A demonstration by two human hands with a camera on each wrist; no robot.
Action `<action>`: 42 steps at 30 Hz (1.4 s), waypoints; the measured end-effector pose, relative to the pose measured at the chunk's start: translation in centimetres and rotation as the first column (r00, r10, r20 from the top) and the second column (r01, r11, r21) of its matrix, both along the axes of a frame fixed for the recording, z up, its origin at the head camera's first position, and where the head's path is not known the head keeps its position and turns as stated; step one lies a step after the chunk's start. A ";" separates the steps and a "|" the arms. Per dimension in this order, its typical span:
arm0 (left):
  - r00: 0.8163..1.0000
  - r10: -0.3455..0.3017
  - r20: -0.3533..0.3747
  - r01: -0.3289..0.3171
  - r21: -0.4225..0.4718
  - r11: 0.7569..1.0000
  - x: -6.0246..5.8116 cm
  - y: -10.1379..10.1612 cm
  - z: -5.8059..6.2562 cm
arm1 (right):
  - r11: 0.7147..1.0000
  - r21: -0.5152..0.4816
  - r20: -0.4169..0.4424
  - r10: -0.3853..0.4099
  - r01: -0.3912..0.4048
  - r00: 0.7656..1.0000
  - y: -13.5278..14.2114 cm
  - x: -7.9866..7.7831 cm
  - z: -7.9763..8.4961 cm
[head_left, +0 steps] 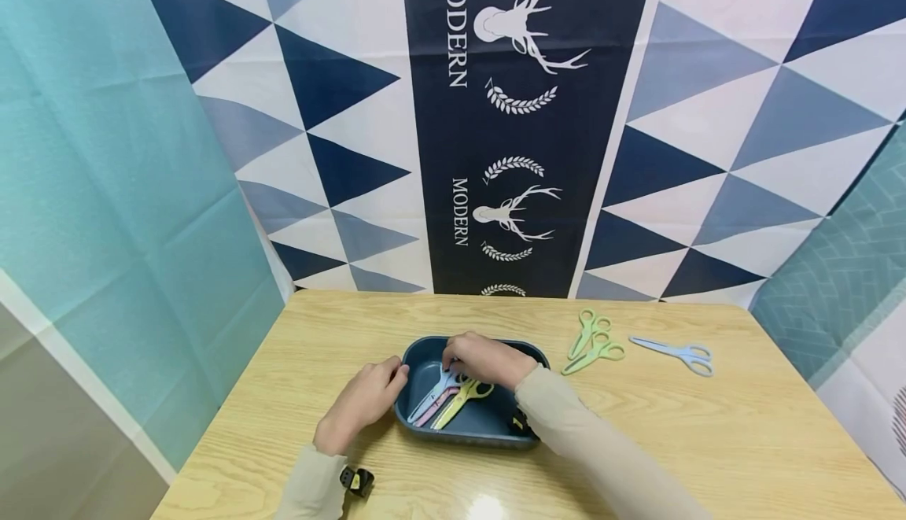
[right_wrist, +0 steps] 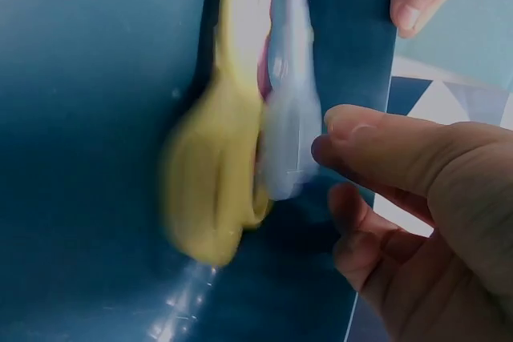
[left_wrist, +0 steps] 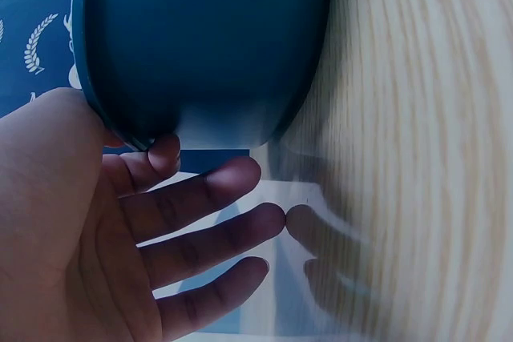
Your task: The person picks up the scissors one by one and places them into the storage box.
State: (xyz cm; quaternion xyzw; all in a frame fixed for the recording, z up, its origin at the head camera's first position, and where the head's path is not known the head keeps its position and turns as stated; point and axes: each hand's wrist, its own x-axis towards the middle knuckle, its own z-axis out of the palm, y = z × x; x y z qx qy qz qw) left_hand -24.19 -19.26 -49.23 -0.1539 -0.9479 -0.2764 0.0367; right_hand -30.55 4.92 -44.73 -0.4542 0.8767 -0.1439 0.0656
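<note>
Left hand (head_left: 364, 396): fingers pinch bin (head_left: 470, 439) rim.
Right hand (head_left: 490, 359): at blue scissors (head_left: 432, 396) in bin; cannot tell if fingers grip.

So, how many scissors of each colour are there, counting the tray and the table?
Blue scissors: 2
Green scissors: 2
Yellow scissors: 1
Pink scissors: 1
Total: 6

Clad in plain cream left sleeve (head_left: 311, 487), matching right sleeve (head_left: 591, 441), boxy black left wrist camera (head_left: 359, 482), yellow-marked right wrist camera (head_left: 520, 421), bare left hand (head_left: 362, 400), bare right hand (head_left: 491, 359)
</note>
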 end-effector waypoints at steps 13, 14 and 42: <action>1.000 0.003 0.009 -0.003 0.004 1.000 -0.1 0.1 -0.2 | 0.999 0.029 0.046 -0.044 0.043 0.998 0.3 0.1 -0.1; 1.000 0.004 0.011 -0.004 0.005 1.000 -0.1 0.1 -0.2 | 0.999 0.030 0.050 -0.046 0.045 0.998 0.3 0.1 -0.1; 1.000 0.012 0.010 -0.012 0.004 1.000 -0.1 0.0 -0.3 | 0.999 -0.035 0.062 -0.021 0.023 0.998 1.2 0.3 1.3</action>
